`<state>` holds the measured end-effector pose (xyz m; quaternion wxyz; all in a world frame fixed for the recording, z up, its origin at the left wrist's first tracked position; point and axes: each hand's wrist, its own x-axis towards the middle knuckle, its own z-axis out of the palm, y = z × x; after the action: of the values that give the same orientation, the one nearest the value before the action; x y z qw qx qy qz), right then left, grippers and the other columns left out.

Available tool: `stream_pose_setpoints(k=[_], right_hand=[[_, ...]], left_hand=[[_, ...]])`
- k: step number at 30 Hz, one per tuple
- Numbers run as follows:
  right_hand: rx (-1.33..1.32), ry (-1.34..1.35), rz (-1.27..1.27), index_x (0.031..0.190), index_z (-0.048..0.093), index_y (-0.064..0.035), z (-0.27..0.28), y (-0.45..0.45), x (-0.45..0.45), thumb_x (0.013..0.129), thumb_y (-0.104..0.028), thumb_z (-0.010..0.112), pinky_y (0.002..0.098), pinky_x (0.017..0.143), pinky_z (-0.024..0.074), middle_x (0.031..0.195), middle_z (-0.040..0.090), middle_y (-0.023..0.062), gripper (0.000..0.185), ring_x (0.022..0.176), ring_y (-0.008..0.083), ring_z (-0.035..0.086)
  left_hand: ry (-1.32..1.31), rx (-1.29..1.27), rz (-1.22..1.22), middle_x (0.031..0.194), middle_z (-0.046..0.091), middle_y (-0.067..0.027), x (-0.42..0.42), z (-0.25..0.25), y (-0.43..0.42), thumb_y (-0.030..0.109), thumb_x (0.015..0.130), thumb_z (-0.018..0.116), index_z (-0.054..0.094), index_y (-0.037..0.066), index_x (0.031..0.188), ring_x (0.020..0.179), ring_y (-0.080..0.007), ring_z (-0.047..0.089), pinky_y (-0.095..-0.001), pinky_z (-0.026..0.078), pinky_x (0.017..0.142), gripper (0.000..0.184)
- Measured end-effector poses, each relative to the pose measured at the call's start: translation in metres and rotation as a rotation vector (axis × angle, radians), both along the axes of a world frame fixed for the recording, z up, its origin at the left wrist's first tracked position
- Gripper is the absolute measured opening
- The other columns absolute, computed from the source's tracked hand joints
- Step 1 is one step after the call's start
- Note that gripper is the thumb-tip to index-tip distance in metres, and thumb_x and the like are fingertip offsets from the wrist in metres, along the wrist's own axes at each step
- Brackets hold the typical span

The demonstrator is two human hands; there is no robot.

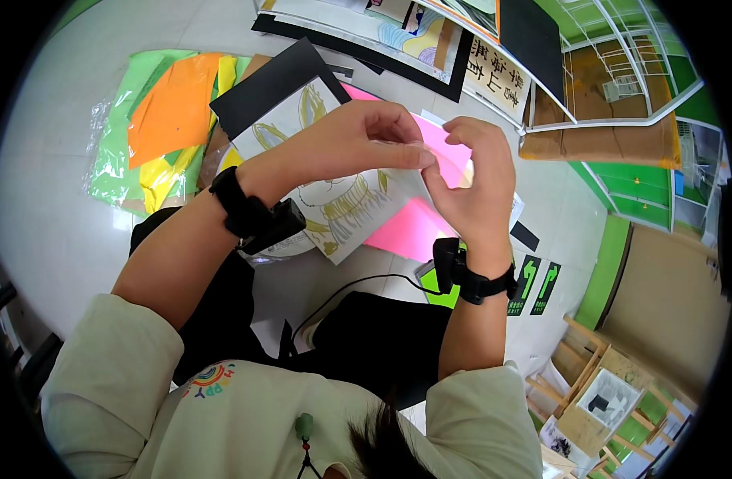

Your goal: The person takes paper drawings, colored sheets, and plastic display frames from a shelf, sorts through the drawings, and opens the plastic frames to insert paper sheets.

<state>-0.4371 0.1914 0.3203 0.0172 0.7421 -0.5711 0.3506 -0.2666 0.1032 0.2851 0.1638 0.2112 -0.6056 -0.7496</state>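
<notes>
My left hand (362, 140) reaches across from the left, thumb and fingertips pinched together. They seem to hold something thin and see-through, too faint to name. Close beside it is my right hand (478, 172). Its thumb touches the left fingertips, while its curved forefinger stands apart from the thumb. Beneath my hands lies a white sheet with a drawing in yellow-green and grey (346, 209), partly hidden by my left forearm. Bright pink sheets (406, 230) lie under and beside the drawing. A black sheet (282, 88) covers the drawing's upper left edge.
Green, orange and yellow sheets in clear plastic (170, 120) lie on the floor at left. A bright green item (442, 297) sits below my right wrist. White racks (613, 60) and framed pictures (414, 36) stand at the top; wooden stools (601, 399) are at lower right.
</notes>
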Motion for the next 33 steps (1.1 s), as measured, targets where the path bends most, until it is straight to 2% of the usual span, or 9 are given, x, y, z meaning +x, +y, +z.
stream_pose_setpoints(k=[1, 4, 7, 9, 12, 21, 25, 30, 33], right_hand=[[-0.008, 0.024, -0.007, 0.089, 0.057, -0.0052, 0.002, 0.000, -0.001, 0.060, -0.002, 0.072, 0.0339, 0.070, 0.0449, 0.086, 0.058, 0.0077, 0.033, 0.080, 0.0258, 0.056], [-0.028, 0.075, -0.046, 0.084, 0.058, -0.0040, 0.008, 0.001, -0.001, 0.061, 0.002, 0.072, 0.0320, 0.066, 0.0450, 0.084, 0.057, 0.0079, 0.028, 0.078, 0.0246, 0.055], [-0.062, 0.052, -0.116, 0.077, 0.060, -0.0048, 0.008, 0.000, 0.005, 0.061, 0.003, 0.070, 0.0331, 0.063, 0.0443, 0.081, 0.056, 0.0062, 0.020, 0.076, 0.0248, 0.054], [-0.105, 0.004, -0.167, 0.073, 0.061, -0.0046, 0.008, -0.002, 0.007, 0.061, 0.004, 0.070, 0.0326, 0.062, 0.0435, 0.079, 0.054, 0.0060, 0.017, 0.074, 0.0240, 0.053], [-0.060, 0.099, -0.095, 0.074, 0.062, -0.0033, 0.007, 0.001, 0.001, 0.062, 0.003, 0.071, 0.0328, 0.060, 0.0422, 0.075, 0.052, 0.0062, 0.017, 0.071, 0.0238, 0.052], [0.025, 0.094, -0.138, 0.076, 0.063, -0.0026, 0.005, -0.002, 0.011, 0.065, 0.002, 0.070, 0.0334, 0.061, 0.0426, 0.075, 0.053, 0.0065, 0.014, 0.071, 0.0243, 0.052], [0.106, 0.078, -0.148, 0.079, 0.059, -0.0023, 0.007, 0.000, 0.011, 0.069, 0.003, 0.066, 0.0355, 0.064, 0.0443, 0.077, 0.056, 0.0090, 0.014, 0.072, 0.0273, 0.055], [0.225, -0.032, -0.359, 0.086, 0.054, -0.0026, 0.021, 0.004, 0.022, 0.076, 0.005, 0.060, 0.0379, 0.065, 0.0451, 0.080, 0.060, 0.0137, 0.014, 0.071, 0.0308, 0.057], [0.072, 0.012, -0.344, 0.088, 0.055, -0.0032, 0.013, 0.002, 0.021, 0.078, 0.006, 0.059, 0.0373, 0.063, 0.0451, 0.080, 0.061, 0.0133, 0.014, 0.069, 0.0302, 0.057]], left_hand=[[-0.037, 0.002, -0.009, 0.098, 0.063, -0.0033, 0.001, 0.002, -0.001, 0.021, 0.084, 0.068, 0.061, 0.005, 0.101, 0.097, -0.0134, 0.058, -0.0285, 0.043, 0.090, 0.024], [0.070, -0.016, 0.031, 0.101, 0.063, -0.0034, 0.001, 0.000, -0.002, 0.018, 0.083, 0.069, 0.062, 0.004, 0.102, 0.098, -0.0127, 0.058, -0.0281, 0.044, 0.091, 0.024], [0.096, -0.209, 0.089, 0.103, 0.063, -0.0039, -0.002, -0.009, -0.002, 0.014, 0.082, 0.070, 0.063, 0.004, 0.105, 0.100, -0.0126, 0.058, -0.0288, 0.044, 0.093, 0.026], [0.105, -0.165, 0.086, 0.104, 0.063, -0.0042, -0.002, -0.011, -0.002, 0.012, 0.081, 0.071, 0.063, 0.004, 0.106, 0.101, -0.0131, 0.058, -0.0294, 0.044, 0.094, 0.028], [0.096, -0.151, 0.094, 0.104, 0.064, -0.0045, -0.003, -0.013, -0.003, 0.011, 0.080, 0.071, 0.063, 0.004, 0.107, 0.100, -0.0137, 0.059, -0.0292, 0.044, 0.093, 0.029], [0.040, -0.209, 0.075, 0.096, 0.066, -0.0031, -0.001, -0.014, -0.005, 0.014, 0.084, 0.067, 0.065, 0.005, 0.104, 0.092, -0.0106, 0.059, -0.0258, 0.046, 0.084, 0.022], [-0.008, -0.239, 0.098, 0.092, 0.065, -0.0023, 0.000, -0.011, -0.004, 0.018, 0.084, 0.067, 0.065, 0.004, 0.100, 0.084, -0.0096, 0.058, -0.0243, 0.045, 0.078, 0.021], [-0.006, -0.395, 0.227, 0.084, 0.063, -0.0024, -0.003, 0.000, 0.002, 0.019, 0.084, 0.067, 0.063, 0.002, 0.094, 0.077, -0.0110, 0.055, -0.0247, 0.044, 0.073, 0.020], [-0.050, -0.545, 0.242, 0.082, 0.061, -0.0049, -0.002, 0.009, 0.006, 0.018, 0.084, 0.067, 0.061, 0.002, 0.093, 0.076, -0.0142, 0.055, -0.0253, 0.044, 0.073, 0.019]])
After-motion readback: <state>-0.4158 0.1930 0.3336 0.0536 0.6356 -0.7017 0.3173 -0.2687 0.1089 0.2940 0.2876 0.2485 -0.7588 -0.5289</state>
